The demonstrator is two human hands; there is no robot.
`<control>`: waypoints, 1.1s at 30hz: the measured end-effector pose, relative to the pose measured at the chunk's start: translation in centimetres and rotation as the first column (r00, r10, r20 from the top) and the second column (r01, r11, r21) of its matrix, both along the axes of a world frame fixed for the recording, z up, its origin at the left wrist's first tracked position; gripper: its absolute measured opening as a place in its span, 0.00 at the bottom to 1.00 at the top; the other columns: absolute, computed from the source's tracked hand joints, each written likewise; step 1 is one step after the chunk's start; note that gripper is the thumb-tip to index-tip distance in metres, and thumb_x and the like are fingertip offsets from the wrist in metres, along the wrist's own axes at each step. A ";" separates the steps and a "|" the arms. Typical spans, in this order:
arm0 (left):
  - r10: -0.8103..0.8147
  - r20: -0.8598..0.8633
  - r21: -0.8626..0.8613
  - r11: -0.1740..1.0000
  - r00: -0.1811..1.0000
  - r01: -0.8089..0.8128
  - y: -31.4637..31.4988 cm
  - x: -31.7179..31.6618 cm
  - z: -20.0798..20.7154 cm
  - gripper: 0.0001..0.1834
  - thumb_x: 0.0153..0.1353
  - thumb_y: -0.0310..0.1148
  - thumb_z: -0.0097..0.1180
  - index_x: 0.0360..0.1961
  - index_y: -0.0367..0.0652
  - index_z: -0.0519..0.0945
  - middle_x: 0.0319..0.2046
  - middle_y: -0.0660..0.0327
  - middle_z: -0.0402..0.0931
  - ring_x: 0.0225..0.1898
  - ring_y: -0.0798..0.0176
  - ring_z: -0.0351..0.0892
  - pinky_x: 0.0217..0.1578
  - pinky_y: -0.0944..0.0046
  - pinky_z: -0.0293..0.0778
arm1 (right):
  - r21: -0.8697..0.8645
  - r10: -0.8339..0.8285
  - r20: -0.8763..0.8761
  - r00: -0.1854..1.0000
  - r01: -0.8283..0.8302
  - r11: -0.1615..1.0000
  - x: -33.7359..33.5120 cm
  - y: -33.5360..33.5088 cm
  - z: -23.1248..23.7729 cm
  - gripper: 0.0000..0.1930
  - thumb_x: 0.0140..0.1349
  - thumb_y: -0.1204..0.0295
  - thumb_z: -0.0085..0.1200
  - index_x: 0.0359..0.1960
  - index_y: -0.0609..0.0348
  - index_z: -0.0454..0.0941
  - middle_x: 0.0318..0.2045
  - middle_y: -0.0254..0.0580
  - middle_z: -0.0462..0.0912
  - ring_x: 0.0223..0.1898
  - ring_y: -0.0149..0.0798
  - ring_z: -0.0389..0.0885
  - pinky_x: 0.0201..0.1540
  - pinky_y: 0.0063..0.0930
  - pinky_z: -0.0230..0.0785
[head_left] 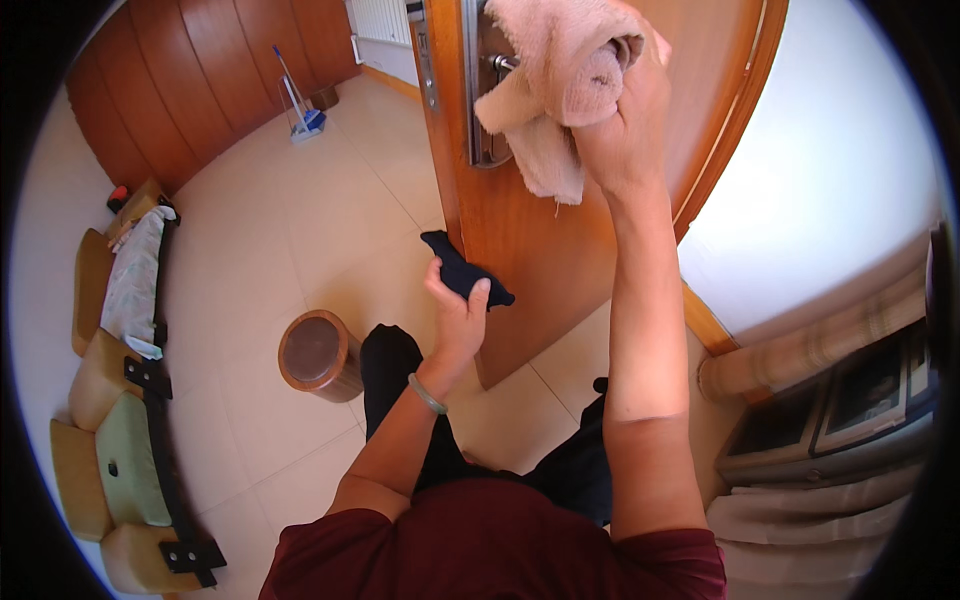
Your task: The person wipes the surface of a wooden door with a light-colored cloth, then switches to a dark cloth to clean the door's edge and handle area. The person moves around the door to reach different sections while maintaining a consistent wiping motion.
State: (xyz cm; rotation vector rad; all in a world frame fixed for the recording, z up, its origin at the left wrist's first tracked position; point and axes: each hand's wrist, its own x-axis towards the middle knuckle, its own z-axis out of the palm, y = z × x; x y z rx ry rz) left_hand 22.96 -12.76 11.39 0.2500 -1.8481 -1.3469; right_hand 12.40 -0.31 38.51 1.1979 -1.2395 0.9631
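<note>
A bunched pinkish-beige cloth point(560, 85) is in my raised right hand point(630, 130), close to the door's lock plate and handle. The cloth covers much of the metal lock plate point(484, 140), and part of the door handle point(503, 63) shows beside it. Lower down, my left hand point(460, 318) grips a folded dark navy cloth point(466, 272) near the edge of the brown wooden door point(545, 250). The door stands ajar, its latch edge turned toward the left.
A round brown stool or bin point(318, 352) stands on the tiled floor at left. A cushioned sofa point(130, 460) lines the left wall. Far back are a blue-and-white dustpan and broom point(303, 120). On the right is a dark glass-fronted cabinet point(830, 410) beside a white wall point(820, 180).
</note>
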 end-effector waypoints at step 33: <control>0.162 0.030 -0.208 0.966 0.986 -0.152 0.7 0.1 -14.2 0.40 0.48 0.25 0.66 0.58 0.25 0.55 0.56 0.35 0.57 0.55 0.34 0.61 0.57 0.48 0.61 | -0.169 0.312 0.245 0.918 -0.277 0.946 0.6 -2.3 -1.5 0.13 0.54 0.80 0.58 0.43 0.62 0.77 0.34 0.37 0.79 0.35 0.31 0.77 0.44 0.26 0.70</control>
